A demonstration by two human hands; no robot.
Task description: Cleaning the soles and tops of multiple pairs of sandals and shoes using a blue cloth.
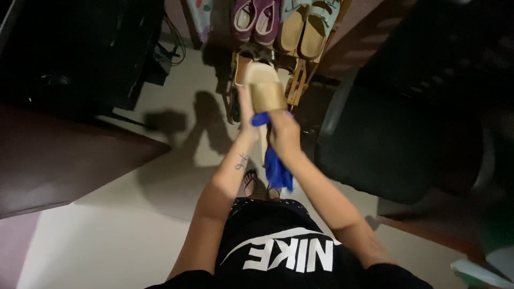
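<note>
At the centre of the frame, your left hand (pixel 247 115) grips a tan slide sandal (pixel 263 85) from below, holding it up with its toe end toward the top of the frame, while your right hand (pixel 282 131) is closed around a bright blue cloth (pixel 277 167) pressed against the sandal's near end (the loose tail of the cloth hangs down toward your feet). Just beyond the sandal, at top centre, a wooden shoe rack (pixel 296 80) carries a purple pair (pixel 256 18) and a pale blue pair (pixel 309 27); a dark chair (pixel 385 139) fills the right side.
</note>
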